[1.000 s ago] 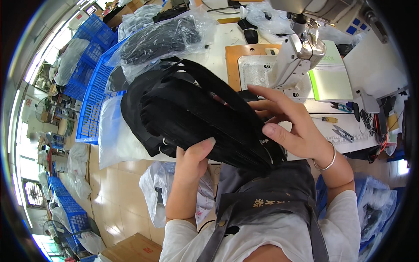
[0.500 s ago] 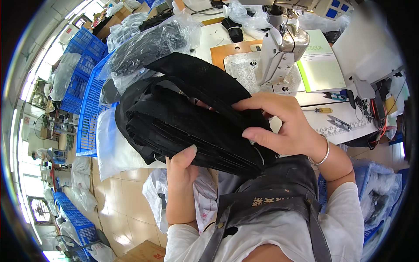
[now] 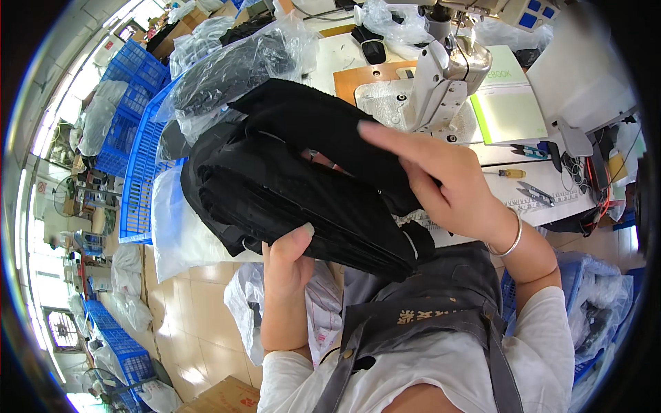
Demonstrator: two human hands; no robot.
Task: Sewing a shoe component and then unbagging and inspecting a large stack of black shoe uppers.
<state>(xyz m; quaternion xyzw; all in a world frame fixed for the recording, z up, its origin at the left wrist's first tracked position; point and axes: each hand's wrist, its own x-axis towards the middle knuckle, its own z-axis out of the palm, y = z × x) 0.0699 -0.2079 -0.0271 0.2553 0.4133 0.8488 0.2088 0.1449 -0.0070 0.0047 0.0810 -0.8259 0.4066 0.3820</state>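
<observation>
Evidently the black bundle [image 3: 289, 189] is soft stuff: many thin layers of cloth stacked together, bowing in the middle, with a loose flap [image 3: 313, 117] arching up along the far side. It should be light for its bulk, not fragile and not very slippery, though the layers could slide over one another and fan apart. The near edge, where the layers lie close, looks the best place to pinch; the flap alone would probably just fold. A thin white band [image 3: 411, 244] shows at the right end.

The bundle is held up at the near side of the tabletop [image 3: 335, 58], left of the sewing machine [image 3: 447, 82] and just right of the blue crate [image 3: 140, 186]. Whether its underside rests on anything cannot be told.

The left hand [image 3: 284, 258] rises from the near side, forearm nearly upright, thumb pressed on the near edge; its other fingers are mostly hidden beneath, so the bundle is gripped between. A bit of finger shows in the gap under the flap, probably from this hand. The right hand [image 3: 447, 182] comes in from the right, wrist bent left, index finger stretched long over the flap, slightly blurred; its fingers are loosely spread, and their hold on the flap is unclear.
</observation>
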